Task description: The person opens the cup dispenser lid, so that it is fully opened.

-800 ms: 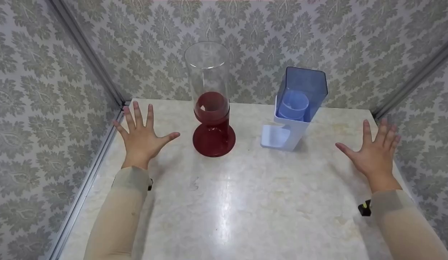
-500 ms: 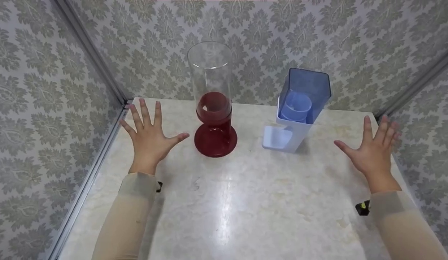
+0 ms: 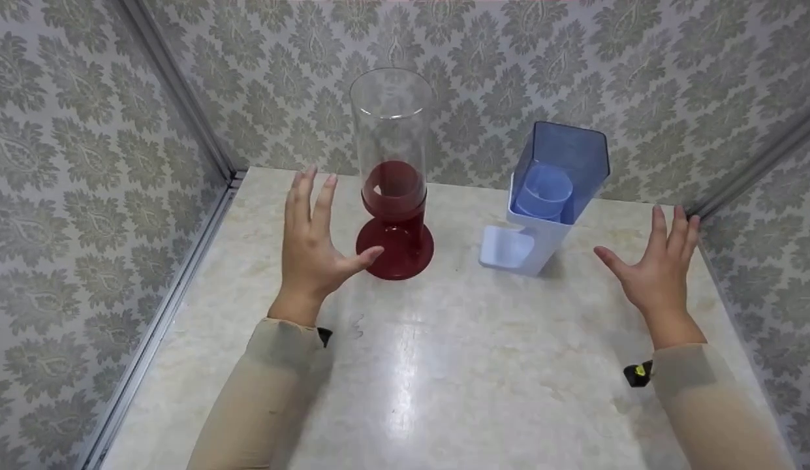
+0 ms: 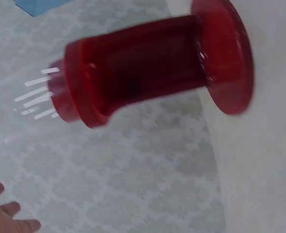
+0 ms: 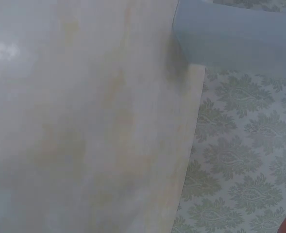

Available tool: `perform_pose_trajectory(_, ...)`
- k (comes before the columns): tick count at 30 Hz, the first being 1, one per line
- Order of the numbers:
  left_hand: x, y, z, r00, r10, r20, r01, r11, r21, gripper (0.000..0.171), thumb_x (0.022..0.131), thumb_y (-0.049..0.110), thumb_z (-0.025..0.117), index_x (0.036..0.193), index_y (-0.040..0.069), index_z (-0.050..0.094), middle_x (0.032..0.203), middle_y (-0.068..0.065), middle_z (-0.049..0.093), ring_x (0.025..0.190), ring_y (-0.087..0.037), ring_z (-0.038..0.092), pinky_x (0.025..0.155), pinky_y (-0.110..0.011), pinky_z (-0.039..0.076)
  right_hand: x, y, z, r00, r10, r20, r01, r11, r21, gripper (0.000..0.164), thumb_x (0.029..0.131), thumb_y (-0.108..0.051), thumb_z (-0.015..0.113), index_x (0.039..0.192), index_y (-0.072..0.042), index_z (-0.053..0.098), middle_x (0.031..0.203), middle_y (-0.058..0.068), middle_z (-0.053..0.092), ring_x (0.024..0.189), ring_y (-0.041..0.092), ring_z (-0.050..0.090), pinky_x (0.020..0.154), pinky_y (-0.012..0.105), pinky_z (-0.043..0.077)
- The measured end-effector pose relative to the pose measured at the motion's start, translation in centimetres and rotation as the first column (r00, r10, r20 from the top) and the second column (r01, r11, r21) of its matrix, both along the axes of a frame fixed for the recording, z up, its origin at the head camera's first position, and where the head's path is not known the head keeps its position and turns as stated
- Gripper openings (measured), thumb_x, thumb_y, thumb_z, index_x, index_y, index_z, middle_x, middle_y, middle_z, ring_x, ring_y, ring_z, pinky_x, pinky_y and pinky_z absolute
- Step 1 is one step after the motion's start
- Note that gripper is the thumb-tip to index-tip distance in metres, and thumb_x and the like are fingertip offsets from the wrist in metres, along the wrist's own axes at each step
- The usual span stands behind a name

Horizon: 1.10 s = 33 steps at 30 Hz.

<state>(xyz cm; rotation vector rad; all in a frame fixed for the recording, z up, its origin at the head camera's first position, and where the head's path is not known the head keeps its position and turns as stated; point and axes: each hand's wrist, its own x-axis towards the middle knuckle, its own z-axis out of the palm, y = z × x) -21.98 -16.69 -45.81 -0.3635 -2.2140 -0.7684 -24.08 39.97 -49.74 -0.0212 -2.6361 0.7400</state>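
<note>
A red cup dispenser-like stand [image 3: 399, 251] with a round base carries a tall clear cylinder [image 3: 391, 130], upright toward the back of the table. My left hand [image 3: 313, 251] is just left of it, fingers spread and thumb overlapping its base in the head view. In the left wrist view, fingertips [image 4: 9, 213] show apart from the stand. To the right stands a white holder [image 3: 535, 245] with a see-through blue square top [image 3: 571, 156] and a round blue piece [image 3: 544, 189] inside. My right hand [image 3: 659, 281] hovers right of this holder, fingers spread, holding nothing.
The pale marbled table [image 3: 470, 365] reaches back to a patterned wall [image 3: 470, 65]. More patterned panels rise at left and right, with a metal rail [image 3: 156, 326] along the left edge. Black wrist cameras sit under both sleeves.
My left hand has moved right, close to the red stand, its fingers turning more sideways. My right hand has shifted slightly left. The view has tilted a little; both stands stay put.
</note>
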Motion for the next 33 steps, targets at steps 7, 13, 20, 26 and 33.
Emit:
perform_pose_trajectory(7,0.2,3.2,1.1,0.981,-0.175,-0.082,0.180,0.982,0.055,0.106,0.095,0.087,0.065,0.163,0.008,0.052,0.171,-0.022,0.049,0.163,-0.040,0.045,0.134,-0.063,0.043,-0.4,-1.8,0.4,0.998,0.060,0.006,-0.059,0.993,-0.098,0.124,0.094,-0.065,0.086,0.183,-0.017,0.014,0.192,0.015,0.000,0.179,0.040,-0.014,0.140,0.080,0.008)
perform_pose_trajectory(13,-0.1,6.0,1.1,0.951,-0.301,-0.065,0.305,0.950,0.060,0.081,0.099,0.050,0.081,0.162,0.008,0.053,0.170,-0.021,0.051,0.158,-0.038,0.050,0.130,-0.057,0.050,-0.7,-3.2,1.0,0.992,0.125,0.023,-0.119,0.978,-0.169,0.122,0.096,-0.060,0.086,0.183,-0.017,0.012,0.192,0.013,-0.001,0.179,0.040,-0.010,0.139,0.081,0.011)
perform_pose_trajectory(20,-1.0,9.5,1.0,0.921,-0.388,-0.037,0.389,0.920,0.041,0.063,0.105,0.030,0.075,0.158,0.002,0.057,0.166,-0.019,0.055,0.155,-0.034,0.055,0.133,-0.050,0.047,-2.0,-4.0,0.7,0.977,0.215,0.009,-0.198,0.914,-0.354,0.121,0.098,-0.059,0.086,0.184,-0.020,0.010,0.193,0.008,-0.001,0.180,0.033,-0.004,0.145,0.068,0.005)
perform_pose_trajectory(26,-1.4,12.0,1.2,0.886,-0.457,0.078,0.448,0.887,0.109,0.064,0.109,0.032,0.069,0.164,0.003,0.052,0.170,-0.016,0.053,0.160,-0.030,0.052,0.139,-0.043,0.041,-3.2,-4.9,-0.4,0.947,0.318,0.039,-0.249,0.808,-0.533,0.127,0.098,-0.061,0.085,0.184,-0.016,0.003,0.193,0.009,-0.004,0.180,0.032,-0.003,0.148,0.052,0.003)
perform_pose_trajectory(33,-2.8,14.9,2.1,0.821,-0.499,0.276,0.451,0.865,0.221,0.076,0.111,0.045,0.074,0.172,0.009,0.045,0.180,-0.010,0.046,0.169,-0.025,0.045,0.141,-0.040,0.037,-4.5,-6.6,-0.6,0.916,0.381,-0.124,-0.319,0.509,-0.800,0.141,0.086,-0.066,0.094,0.183,-0.011,0.007,0.193,0.014,0.003,0.181,0.027,-0.001,0.149,0.049,-0.002)
